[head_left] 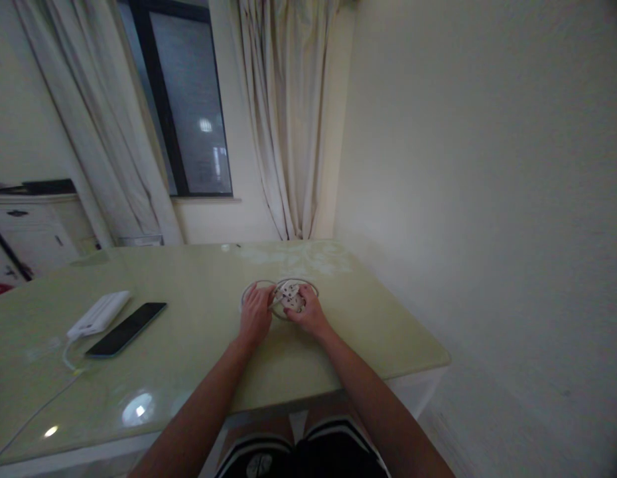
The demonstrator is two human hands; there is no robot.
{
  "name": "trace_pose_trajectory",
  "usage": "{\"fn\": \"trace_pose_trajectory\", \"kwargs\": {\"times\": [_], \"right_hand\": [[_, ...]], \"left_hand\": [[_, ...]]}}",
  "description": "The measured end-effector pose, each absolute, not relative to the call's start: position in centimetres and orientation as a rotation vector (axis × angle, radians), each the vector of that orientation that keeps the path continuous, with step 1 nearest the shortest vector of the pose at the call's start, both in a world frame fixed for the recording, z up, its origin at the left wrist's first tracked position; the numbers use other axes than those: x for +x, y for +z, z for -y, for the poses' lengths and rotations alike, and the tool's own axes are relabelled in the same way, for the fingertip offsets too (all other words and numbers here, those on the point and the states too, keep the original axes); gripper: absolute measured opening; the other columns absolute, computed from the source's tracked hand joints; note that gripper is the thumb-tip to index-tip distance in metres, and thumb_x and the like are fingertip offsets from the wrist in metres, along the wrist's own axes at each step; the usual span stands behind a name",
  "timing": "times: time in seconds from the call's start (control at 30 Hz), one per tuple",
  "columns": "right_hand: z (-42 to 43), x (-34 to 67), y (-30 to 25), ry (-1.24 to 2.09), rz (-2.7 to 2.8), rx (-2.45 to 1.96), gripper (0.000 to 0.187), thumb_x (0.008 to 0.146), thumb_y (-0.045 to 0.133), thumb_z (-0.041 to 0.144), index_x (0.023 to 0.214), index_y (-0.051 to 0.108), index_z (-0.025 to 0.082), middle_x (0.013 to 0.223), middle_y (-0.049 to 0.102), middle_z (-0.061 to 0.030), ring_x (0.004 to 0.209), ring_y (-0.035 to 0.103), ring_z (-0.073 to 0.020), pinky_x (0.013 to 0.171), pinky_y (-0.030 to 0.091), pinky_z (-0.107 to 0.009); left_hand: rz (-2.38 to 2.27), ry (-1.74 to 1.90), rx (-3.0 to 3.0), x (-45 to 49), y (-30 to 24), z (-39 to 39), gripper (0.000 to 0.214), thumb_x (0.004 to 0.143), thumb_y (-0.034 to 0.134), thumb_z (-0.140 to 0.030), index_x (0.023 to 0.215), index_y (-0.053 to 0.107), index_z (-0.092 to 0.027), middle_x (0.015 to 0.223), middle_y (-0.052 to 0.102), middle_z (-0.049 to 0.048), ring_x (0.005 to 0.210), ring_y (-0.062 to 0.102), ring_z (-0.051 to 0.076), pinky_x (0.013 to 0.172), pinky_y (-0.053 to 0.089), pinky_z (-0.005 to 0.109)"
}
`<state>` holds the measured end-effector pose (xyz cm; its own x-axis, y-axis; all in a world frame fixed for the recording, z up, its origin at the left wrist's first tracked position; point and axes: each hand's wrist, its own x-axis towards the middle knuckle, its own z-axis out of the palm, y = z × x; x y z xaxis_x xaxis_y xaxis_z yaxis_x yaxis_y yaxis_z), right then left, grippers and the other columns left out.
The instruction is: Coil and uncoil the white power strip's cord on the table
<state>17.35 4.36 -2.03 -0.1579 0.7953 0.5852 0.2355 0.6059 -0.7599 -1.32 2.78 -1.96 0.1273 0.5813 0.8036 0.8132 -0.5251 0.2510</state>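
Observation:
Near the middle of the table, a white power strip (290,297) with dark socket holes is held in my right hand (307,311), thumb on the near side and fingers on the far side. Its pale cable (297,279) curves in loops around both hands. Just left of the strip, my left hand (259,307) is closed on the cable, fingers together and pointing away from me. What lies under the left palm is hidden.
On the left of the glossy green table (199,358) lie a black phone (127,330) and a white power bank-like block (100,314) with a cord (34,413) running off the near edge. A wall (478,199) borders the right side; a curtain (288,119) hangs behind.

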Motion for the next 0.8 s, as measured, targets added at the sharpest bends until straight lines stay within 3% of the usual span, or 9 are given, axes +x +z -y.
{"fn": "trace_pose_trajectory", "kwargs": {"times": [0.13,0.27,0.4,0.57,0.7,0.8], "right_hand": [[-4.83,17.29,-2.49,0.886,1.576,-0.736,0.062,0.064,0.083,0.034,0.121,0.061,0.023,0.113,0.065,-0.0064,0.1,0.062,-0.0237,0.086,0.053,-0.035],[-4.81,17.25,-2.56,1.021,1.509,-0.697,0.06,0.062,0.086,0.037,0.114,0.061,0.024,0.098,0.067,-0.0027,0.087,0.064,-0.0203,0.075,0.054,-0.031],[-4.68,17.44,-2.13,0.991,1.488,-0.701,0.063,0.055,0.09,0.035,0.108,0.059,0.023,0.103,0.067,-0.0041,0.09,0.065,-0.0214,0.079,0.054,-0.032],[-5.0,17.6,-1.9,1.077,1.368,-0.666,0.088,0.049,0.093,0.033,0.123,0.047,0.025,0.116,0.067,-0.009,0.096,0.068,-0.024,0.081,0.056,-0.035],[-5.38,17.71,-2.14,1.116,1.369,-0.588,0.101,0.048,0.095,0.031,0.134,0.042,0.027,0.122,0.067,-0.011,0.104,0.069,-0.027,0.086,0.056,-0.038],[-5.41,17.88,-2.33,1.114,1.456,-0.542,0.092,0.055,0.091,0.032,0.136,0.048,0.026,0.129,0.065,-0.0123,0.115,0.066,-0.0288,0.092,0.054,-0.039]], "left_hand": [[1.353,-1.401,-2.159,-0.74,-1.97,-2.38,0.033,0.097,0.042,-0.019,0.122,0.063,-0.023,0.114,0.069,0.0088,0.114,0.06,0.023,0.115,0.035,0.049],[1.33,-1.376,-2.142,-0.7,-1.86,-2.06,0.033,0.097,0.048,-0.022,0.124,0.065,-0.026,0.118,0.067,0.009,0.118,0.058,0.025,0.115,0.034,0.05],[1.332,-1.287,-2.235,-0.54,-1.88,-1.85,0.043,0.092,0.051,-0.016,0.129,0.065,-0.031,0.134,0.059,0.0085,0.129,0.05,0.027,0.115,0.035,0.051],[1.247,-1.262,-2.329,-0.34,-2.09,-2.01,0.057,0.089,0.044,-0.005,0.137,0.059,-0.032,0.148,0.051,0.0071,0.139,0.043,0.026,0.114,0.039,0.048],[1.332,-1.24,-2.226,-0.6,-2.04,-2.5,0.055,0.095,0.047,-0.017,0.15,0.044,-0.027,0.154,0.045,0.0107,0.147,0.032,0.029,0.117,0.034,0.05],[1.404,-1.217,-2.145,-1.01,-1.87,-2.67,0.056,0.096,0.053,-0.028,0.15,0.042,-0.024,0.147,0.053,0.0128,0.143,0.037,0.032,0.113,0.035,0.049]]}}
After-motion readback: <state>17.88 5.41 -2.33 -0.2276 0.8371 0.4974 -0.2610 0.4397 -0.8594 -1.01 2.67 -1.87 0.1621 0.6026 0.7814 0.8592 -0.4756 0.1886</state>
